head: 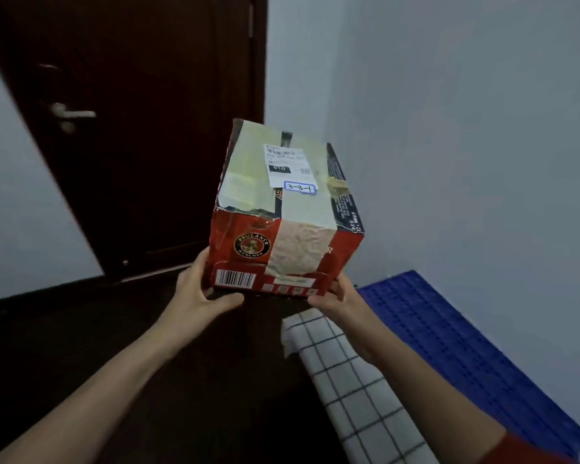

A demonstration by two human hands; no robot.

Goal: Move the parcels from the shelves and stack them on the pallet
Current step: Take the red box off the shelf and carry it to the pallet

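Note:
A red cardboard parcel (283, 209) with pale tape, a white shipping label and a tag reading 3-3-1 is held up in the air at the centre of the head view. My left hand (200, 289) grips its lower left corner, thumb curled under the bottom edge. My right hand (332, 296) grips the lower right corner from beneath. The blue plastic pallet (456, 343) lies on the floor to the lower right, against the wall, with no parcel visible on the part in view. No shelves are in view.
A dark brown door (141, 128) with a metal handle (71, 115) stands behind the parcel on the left. A white long thing with a black grid pattern (352, 383) lies along the pallet's near edge. The floor is dark. A pale wall rises at right.

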